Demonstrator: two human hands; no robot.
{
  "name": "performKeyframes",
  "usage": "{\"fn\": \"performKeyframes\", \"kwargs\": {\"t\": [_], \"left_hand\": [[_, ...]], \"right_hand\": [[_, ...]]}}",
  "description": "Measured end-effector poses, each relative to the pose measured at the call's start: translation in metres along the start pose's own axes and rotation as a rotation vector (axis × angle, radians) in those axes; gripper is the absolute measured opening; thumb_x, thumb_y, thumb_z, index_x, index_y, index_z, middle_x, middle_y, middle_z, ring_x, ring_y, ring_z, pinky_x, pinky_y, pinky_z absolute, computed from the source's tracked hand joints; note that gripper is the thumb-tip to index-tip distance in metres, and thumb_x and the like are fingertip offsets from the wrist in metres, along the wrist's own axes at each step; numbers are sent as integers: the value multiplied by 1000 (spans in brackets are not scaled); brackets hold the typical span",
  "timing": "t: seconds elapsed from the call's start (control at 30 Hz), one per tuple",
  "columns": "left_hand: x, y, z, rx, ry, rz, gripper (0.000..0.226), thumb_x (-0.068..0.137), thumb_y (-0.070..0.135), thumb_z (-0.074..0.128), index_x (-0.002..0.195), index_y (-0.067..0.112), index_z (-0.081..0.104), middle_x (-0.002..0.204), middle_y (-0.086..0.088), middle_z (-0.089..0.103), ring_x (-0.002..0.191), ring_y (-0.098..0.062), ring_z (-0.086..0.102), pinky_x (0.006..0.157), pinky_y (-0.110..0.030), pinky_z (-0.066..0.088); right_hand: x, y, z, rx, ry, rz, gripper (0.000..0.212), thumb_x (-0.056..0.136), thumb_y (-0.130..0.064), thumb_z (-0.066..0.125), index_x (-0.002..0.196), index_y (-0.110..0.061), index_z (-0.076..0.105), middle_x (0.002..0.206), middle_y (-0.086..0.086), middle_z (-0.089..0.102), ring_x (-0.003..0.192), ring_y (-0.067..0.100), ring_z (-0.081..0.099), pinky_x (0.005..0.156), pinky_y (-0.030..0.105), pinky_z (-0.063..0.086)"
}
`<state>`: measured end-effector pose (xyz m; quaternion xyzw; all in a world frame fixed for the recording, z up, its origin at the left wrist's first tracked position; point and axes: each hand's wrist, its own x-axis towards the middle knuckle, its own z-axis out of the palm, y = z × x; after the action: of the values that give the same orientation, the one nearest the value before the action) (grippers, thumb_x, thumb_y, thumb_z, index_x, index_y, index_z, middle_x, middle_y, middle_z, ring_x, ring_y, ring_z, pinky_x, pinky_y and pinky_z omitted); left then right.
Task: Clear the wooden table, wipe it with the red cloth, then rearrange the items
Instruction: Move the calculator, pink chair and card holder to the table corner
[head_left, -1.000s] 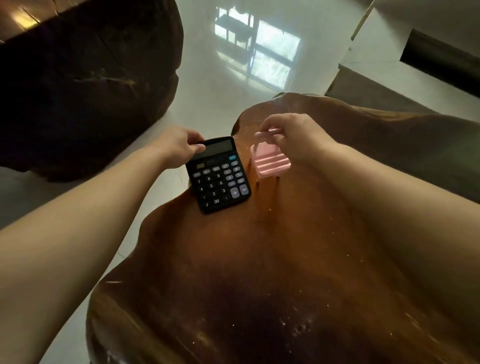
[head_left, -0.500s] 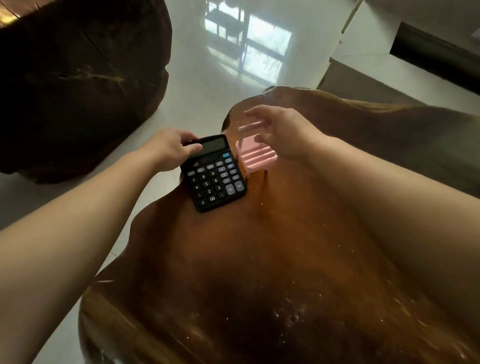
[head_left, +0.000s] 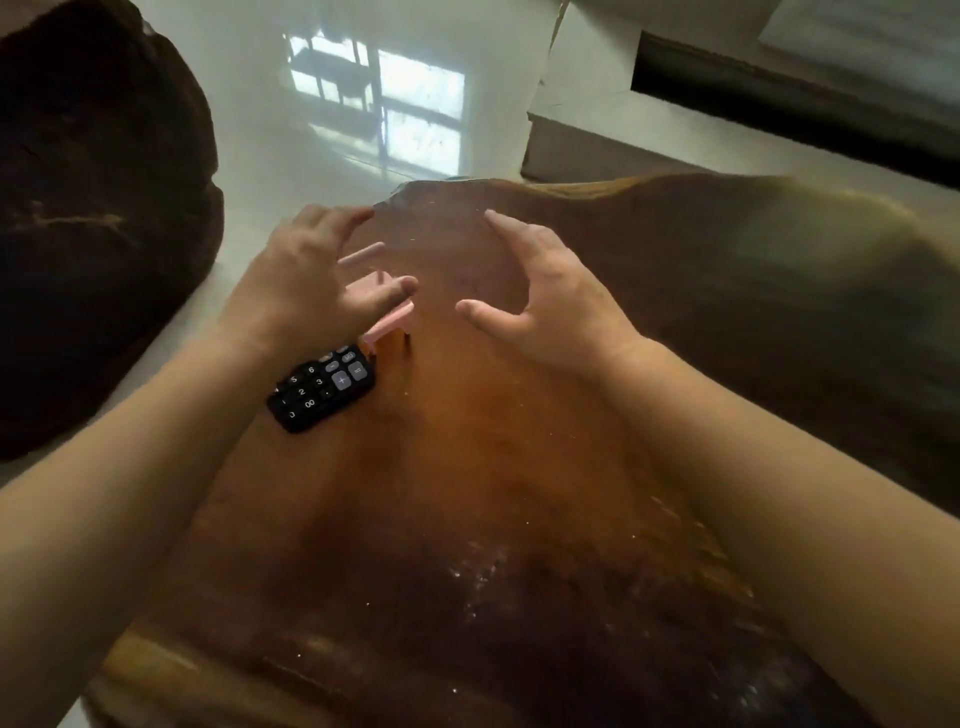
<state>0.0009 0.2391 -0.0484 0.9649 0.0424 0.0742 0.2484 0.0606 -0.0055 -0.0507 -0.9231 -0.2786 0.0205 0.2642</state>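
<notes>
A black calculator (head_left: 324, 388) lies near the left edge of the glossy wooden table (head_left: 467, 467); my left forearm covers its upper part. Just beyond it stands a small pink toy chair (head_left: 387, 317), partly hidden behind my left hand (head_left: 306, 280). That hand hovers over both items with fingers spread and holds nothing. My right hand (head_left: 545, 296) floats to the right of the chair, fingers apart and curved, touching nothing. No red cloth is in view.
A large dark wooden block (head_left: 93, 218) stands on the floor to the left. The shiny white floor (head_left: 311, 145) lies beyond the table's far edge. A white ledge with a dark panel (head_left: 779, 104) runs along the back right.
My left hand let go of the calculator and moved right, over the pink chair. My right hand released the chair and drew away to the right. Both hands are spread apart.
</notes>
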Motion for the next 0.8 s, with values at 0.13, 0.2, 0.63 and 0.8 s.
{"fn": "performKeyframes", "kwargs": {"t": [0.13,0.2,0.63,0.8], "left_hand": [[-9,75,29,14,-55,127,84,79,70,65,148,28,41,147,-5,50,131,-25,50,100,-46,47],[-14,111,55,52,-104,172,84,79,71,65,149,31,38,149,-4,48,133,-27,49,98,-49,48],[-69,292,250,274,-655,391,110,72,90,47,159,36,6,169,2,9,154,-29,3,117,-60,22],[-96,312,291,392,-766,393,126,58,101,40,158,37,-3,170,2,-1,154,-33,-5,117,-66,18]], "right_hand": [[-66,31,-44,-20,44,109,90,85,-62,67,157,-28,26,157,1,38,140,20,39,109,39,41],[-102,52,-65,-44,62,179,89,86,-60,68,158,-28,25,158,1,37,142,21,37,111,41,41],[-332,217,-135,-180,98,750,83,83,-71,60,152,-39,29,156,-6,39,140,21,40,99,47,47],[-391,242,-113,-152,-2,892,89,79,-68,68,153,-34,31,154,-5,41,137,21,42,99,44,48]]}}
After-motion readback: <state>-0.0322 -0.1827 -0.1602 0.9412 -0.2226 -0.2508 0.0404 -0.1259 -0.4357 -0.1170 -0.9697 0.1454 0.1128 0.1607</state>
